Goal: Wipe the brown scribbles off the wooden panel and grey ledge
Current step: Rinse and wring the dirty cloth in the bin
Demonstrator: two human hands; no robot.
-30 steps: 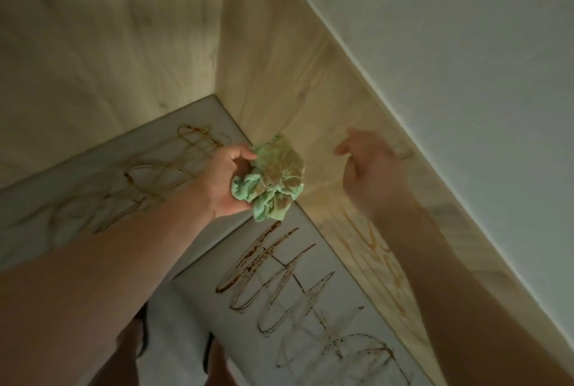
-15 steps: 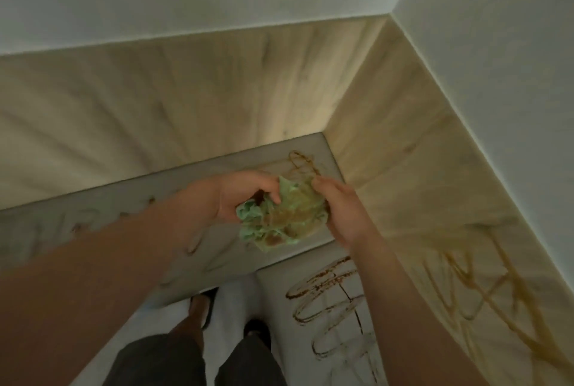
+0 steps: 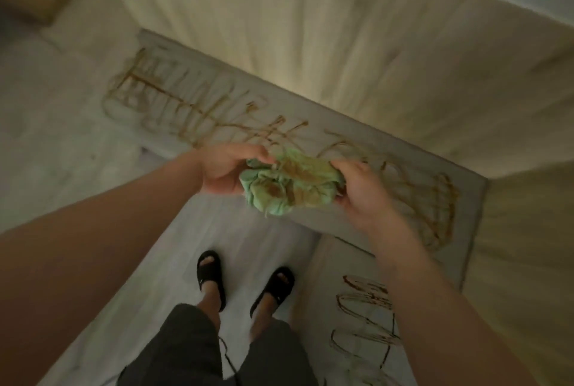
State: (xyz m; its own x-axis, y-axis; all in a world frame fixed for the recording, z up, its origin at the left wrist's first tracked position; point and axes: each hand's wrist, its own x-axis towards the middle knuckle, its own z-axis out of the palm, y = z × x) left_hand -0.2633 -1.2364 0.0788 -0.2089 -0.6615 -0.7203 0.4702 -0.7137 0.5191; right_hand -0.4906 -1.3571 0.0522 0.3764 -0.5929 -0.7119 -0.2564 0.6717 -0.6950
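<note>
Above the front edge of the grey ledge (image 3: pixel 472 205), toward its right corner: a bunched green cloth (image 3: pixel 292 190), smeared brown across its folds, held up between the two hands. Grips the cloth's left end with the left hand (image 3: pixel 223 171), fingers curled over the top of the fabric. Clasps the right end with the right hand (image 3: pixel 360 190), fingers closed round the bunched edge. Both hands clenched on the cloth, one at each side, close together. Behind and beneath them, brown scribbles (image 3: pixel 174 99) all along the ledge, from its left end to the right corner: loops, bars and zigzags, blurred in places. More brown scribbling on a second stretch of ledge at the lower right, partly hidden by the right forearm. Behind the ledge, the wooden panel (image 3: pixel 310 28), pale and upright, with a warm glow along its foot; cannot tell whether marks lie on it. Below, on the light floor (image 3: pixel 248 230), two feet in black slides (image 3: pixel 211 273), just apart, with dark shorts (image 3: pixel 192 345) above them.
</note>
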